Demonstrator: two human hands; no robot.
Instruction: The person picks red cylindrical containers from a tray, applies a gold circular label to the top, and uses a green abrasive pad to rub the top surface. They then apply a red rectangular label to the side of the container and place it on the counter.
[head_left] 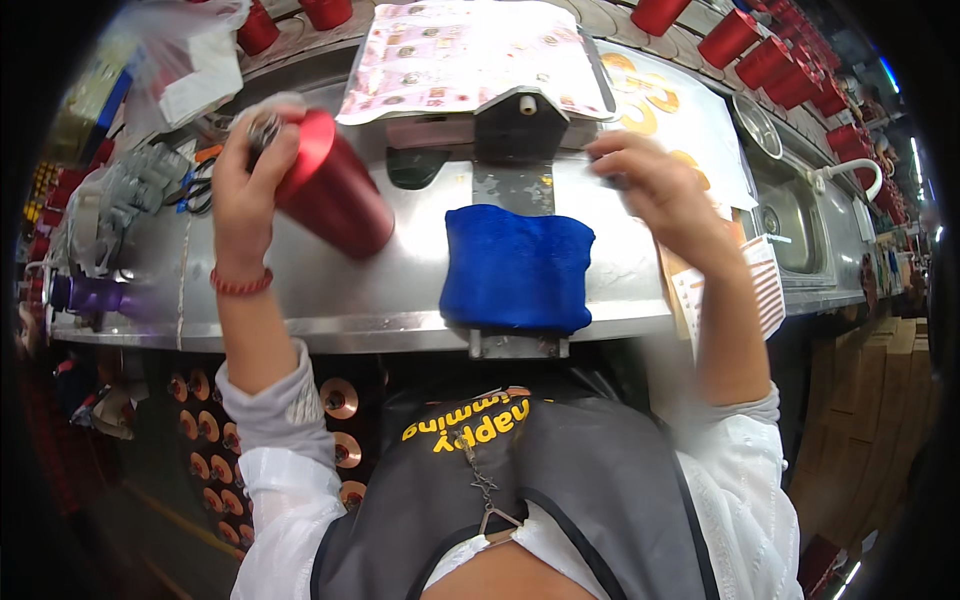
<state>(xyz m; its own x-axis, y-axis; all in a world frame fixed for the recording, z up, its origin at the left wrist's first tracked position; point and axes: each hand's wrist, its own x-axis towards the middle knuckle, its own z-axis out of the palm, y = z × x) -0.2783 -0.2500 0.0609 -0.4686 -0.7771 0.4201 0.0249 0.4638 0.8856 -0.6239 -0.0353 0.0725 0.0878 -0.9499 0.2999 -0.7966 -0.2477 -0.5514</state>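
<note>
above the left part of the steel counter point(632, 275), the left hand point(245, 180) is clamped on a red cylinder point(345, 190) at its upper end, where a dark metal fitting point(264, 131) shows between thumb and fingers. the cylinder is tilted, its lower end angled toward the middle of the counter; whether that end touches the steel i cannot tell. a red bracelet point(241, 281) circles the left wrist.

over the right part of the counter, the right hand point(665, 195) is bent at the fingers and well apart from the left. a small dark bit shows under its blurred fingertips, and i cannot tell whether they are closed on anything.

between the hands, a blue pad point(516, 268) lies by the counter's near edge, with a black block point(518, 135) beyond it. a pink patterned sheet point(470, 60) is spread toward the far edge. by the left end are scissors point(199, 190) and a purple object point(92, 294). toward the right end, a white sheet with golden shapes point(705, 125) lies beyond the right hand, and a sink point(797, 228) is set into the counter.
</note>
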